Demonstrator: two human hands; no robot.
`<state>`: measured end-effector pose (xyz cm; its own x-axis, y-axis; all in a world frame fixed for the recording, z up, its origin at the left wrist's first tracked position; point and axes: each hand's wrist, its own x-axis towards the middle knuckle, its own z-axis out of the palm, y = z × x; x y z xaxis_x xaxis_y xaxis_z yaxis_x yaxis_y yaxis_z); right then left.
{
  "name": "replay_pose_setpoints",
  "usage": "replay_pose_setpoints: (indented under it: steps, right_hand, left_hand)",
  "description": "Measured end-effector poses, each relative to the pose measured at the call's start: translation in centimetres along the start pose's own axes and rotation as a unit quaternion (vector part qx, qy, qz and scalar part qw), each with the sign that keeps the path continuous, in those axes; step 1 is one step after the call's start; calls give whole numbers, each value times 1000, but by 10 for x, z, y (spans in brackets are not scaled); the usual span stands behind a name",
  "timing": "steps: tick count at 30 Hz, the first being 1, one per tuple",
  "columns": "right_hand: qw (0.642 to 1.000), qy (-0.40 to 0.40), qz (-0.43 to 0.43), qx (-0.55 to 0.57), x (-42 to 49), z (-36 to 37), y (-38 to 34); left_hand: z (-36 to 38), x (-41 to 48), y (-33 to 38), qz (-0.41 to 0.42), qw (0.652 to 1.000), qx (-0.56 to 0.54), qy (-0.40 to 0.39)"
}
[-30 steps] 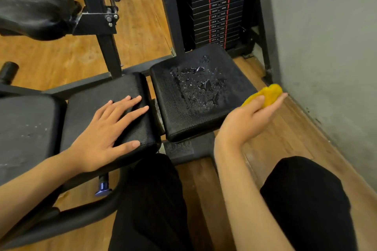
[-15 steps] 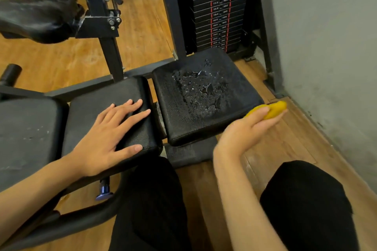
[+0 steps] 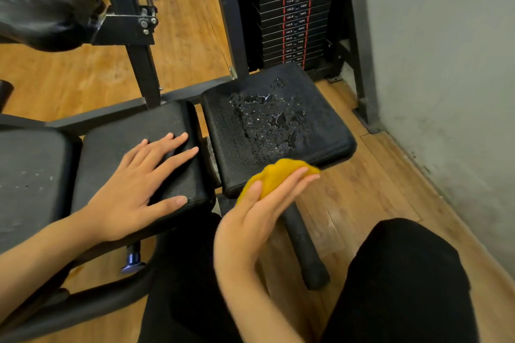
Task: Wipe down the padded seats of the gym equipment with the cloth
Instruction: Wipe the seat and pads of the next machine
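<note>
Cloth: the bunched yellow cloth (image 3: 276,178) is pinched between thumb and fingers of the right hand (image 3: 250,220), at the near edge of the wet seat. I cannot tell whether it touches the pad.
Wet seat: the square black padded seat (image 3: 320,108) beside the black weight stack (image 3: 284,14) has water pooled across its middle, so it looks unwiped.
Left hand: the left hand (image 3: 139,184) lies flat with fingers spread on the middle black padded seat (image 3: 125,128), holding nothing.
Middle seat: it looks dry and matte, but I cannot tell whether it has been wiped.
Far-left pad: the far-left black pad (image 3: 30,175) shows pale specks and probably still needs wiping.
Progress: the wet seat seems to be the step in hand, with most of the wiping left.
</note>
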<state>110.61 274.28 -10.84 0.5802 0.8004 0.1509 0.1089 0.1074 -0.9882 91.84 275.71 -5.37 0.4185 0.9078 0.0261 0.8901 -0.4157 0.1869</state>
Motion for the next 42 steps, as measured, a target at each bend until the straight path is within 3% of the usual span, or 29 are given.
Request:
replay_pose_setpoints:
  steps: [4, 11, 15, 18, 23, 29, 36, 39, 42]
  right_hand:
    - [997, 51, 12, -56, 107, -38, -2]
    - [963, -122, -115, -212, 146, -80, 0]
    - [924, -240, -110, -275, 176, -83, -10]
    - [870, -345, -115, -333, 210, -75, -22]
    - [803, -481, -26, -351, 283, -2, -18]
    - [839, -490, 11, -237, 302, 41, -10]
    - [859, -435, -113, -246, 216, -98, -22]
    - [848, -438, -129, -268, 201, -120, -23]
    - [819, -462, -109, -321, 231, -78, -21]
  left_hand:
    - [0, -1, -1, 2, 1000, -13, 3]
    - [-4, 20, 15, -93, 993, -51, 48]
    - [6, 32, 25, -144, 986, -49, 63]
    - [15, 35, 25, -143, 989, 7, 41]
    - [14, 37, 26, -142, 989, 34, 29]
    - [11, 38, 27, -149, 988, 43, 20]
    - [15, 37, 27, -151, 987, 49, 34]
    - [15, 38, 28, -151, 987, 50, 35]
    - [14, 39, 28, -153, 986, 53, 29]
